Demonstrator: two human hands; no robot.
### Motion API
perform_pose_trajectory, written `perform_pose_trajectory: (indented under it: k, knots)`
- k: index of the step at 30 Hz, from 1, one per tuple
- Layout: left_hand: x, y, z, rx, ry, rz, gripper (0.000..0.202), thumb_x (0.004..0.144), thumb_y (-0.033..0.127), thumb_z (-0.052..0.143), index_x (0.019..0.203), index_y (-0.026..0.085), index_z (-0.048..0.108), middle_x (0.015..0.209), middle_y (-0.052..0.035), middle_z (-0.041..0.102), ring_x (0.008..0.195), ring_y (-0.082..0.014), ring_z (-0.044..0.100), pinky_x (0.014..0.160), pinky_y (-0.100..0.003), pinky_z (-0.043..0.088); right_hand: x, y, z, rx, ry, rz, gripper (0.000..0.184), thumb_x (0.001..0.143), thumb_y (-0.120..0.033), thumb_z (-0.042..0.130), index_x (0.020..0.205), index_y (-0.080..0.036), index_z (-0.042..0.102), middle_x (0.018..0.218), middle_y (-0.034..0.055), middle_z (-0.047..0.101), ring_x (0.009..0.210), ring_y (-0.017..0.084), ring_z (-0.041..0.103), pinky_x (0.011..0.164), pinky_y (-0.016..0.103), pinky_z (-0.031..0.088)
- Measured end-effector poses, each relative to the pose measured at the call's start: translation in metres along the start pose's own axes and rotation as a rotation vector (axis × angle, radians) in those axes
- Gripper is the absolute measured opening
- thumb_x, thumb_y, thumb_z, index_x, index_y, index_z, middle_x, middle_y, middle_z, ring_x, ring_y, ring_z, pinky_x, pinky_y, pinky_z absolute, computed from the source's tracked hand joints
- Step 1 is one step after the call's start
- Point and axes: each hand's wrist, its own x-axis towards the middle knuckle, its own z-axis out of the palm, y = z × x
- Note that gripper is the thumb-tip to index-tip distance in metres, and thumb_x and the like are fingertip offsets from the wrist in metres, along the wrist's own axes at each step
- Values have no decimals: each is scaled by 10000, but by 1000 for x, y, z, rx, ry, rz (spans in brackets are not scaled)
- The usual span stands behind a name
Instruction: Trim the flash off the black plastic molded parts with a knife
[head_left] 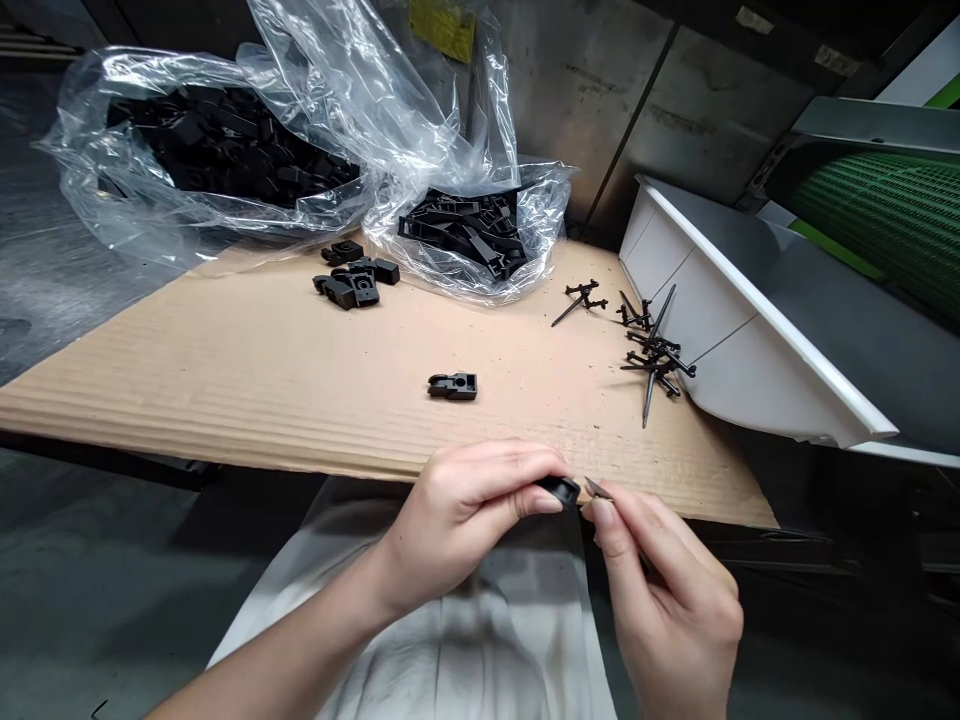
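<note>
While the left hand point(480, 500) pinches a small black plastic piece point(561, 490) between its thumb and fingers at the table's front edge, right of that edge's middle, the right hand point(667, 590) grips a small blade point(598, 490) between thumb and fingers, its pointed tip just beside the piece; whether the two touch I cannot tell. Much of the held piece is hidden by the left fingers. Behind the hands, on the cardboard-covered table point(225, 370), a single black clip housing point(453, 386) lies flat, nearer the front edge than the back. Toward the back edge, left of the middle, sits a small heap of black housings point(352, 285). Two clear plastic bags stand along that back edge, the left bag point(247, 225) and the right bag point(465, 285), both open and filled with black parts. Near the right edge, a tangle of black sprues point(654, 360) lies against a white bin point(664, 265), with one separate sprue point(581, 297) to its left
</note>
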Motion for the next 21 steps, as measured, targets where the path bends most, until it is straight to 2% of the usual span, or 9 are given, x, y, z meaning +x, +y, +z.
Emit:
perform_pose_trajectory:
  k: [4, 6, 18, 21]
  knots:
    - [0, -1, -1, 7, -7, 16, 149, 798, 70, 579, 912, 97, 672, 889, -90, 703, 854, -164, 655, 788, -200, 501, -2, -8, -1, 164, -28, 171, 198, 801, -96, 537, 892, -222, 660, 652, -15, 608, 509, 87, 531, 451, 194, 429]
    - [0, -2, -1, 7, -5, 20, 143, 800, 71, 577, 906, 85, 671, 888, -101, 701, 860, -165, 654, 795, -203, 501, -4, -11, 0, 214, -59, 221, 162, 806, -125, 529, 841, -208, 664, 611, -17, 579, 464, 79, 493, 409, 194, 394]
    - [-1, -4, 0, -16, -11, 44, 150, 799, 74, 580, 915, 92, 673, 882, -110, 704, 868, -180, 658, 797, -236, 518, -2, -12, 3, 242, -80, 235, 185, 806, -124, 530, 846, -221, 682, 610, -14, 569, 484, 84, 481, 423, 200, 376]
    - [-1, -4, 0, -7, -11, 43, 150, 809, 90, 572, 918, 103, 674, 878, -105, 705, 860, -180, 660, 794, -241, 520, -3, -12, 4, 260, -44, 253, 190, 801, -128, 538, 864, -230, 685, 612, -12, 583, 485, 89, 486, 418, 198, 380]
